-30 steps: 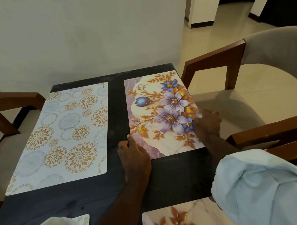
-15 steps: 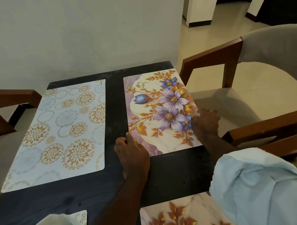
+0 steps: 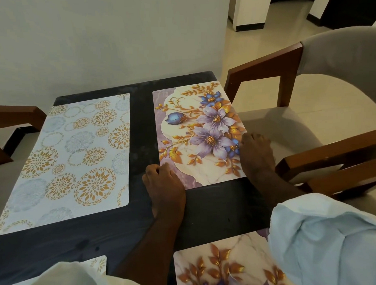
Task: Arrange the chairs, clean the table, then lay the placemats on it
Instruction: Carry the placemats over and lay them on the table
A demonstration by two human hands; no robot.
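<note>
- The floral placemat [image 3: 195, 129] lies flat on the far right part of the dark table [image 3: 217, 207], with its right long edge running along the table's right rim.
- The left hand [image 3: 165, 183] sits at the mat's near left corner with its fingers curled, apparently pinching the edge. The right hand [image 3: 255, 152] has curled fingers over the right edge, near the blue flower.
- The step looks like the final squaring of this mat. Slide it flat with both hands together rather than lifting one corner, so it does not buckle.
- Match it to the circle-patterned placemat [image 3: 76, 152] across the dark gap: near edges level, long sides parallel.
- The near edge of the floral mat looks further up the table than its neighbour's, so a small pull toward the body seems needed.
- Keep the right edge from overhanging the rim beside the armchair [image 3: 332, 150], or a sleeve could catch it.
- Another floral mat [image 3: 219, 265] lies nearer the body, so leave an even strip of table between the two.
</note>
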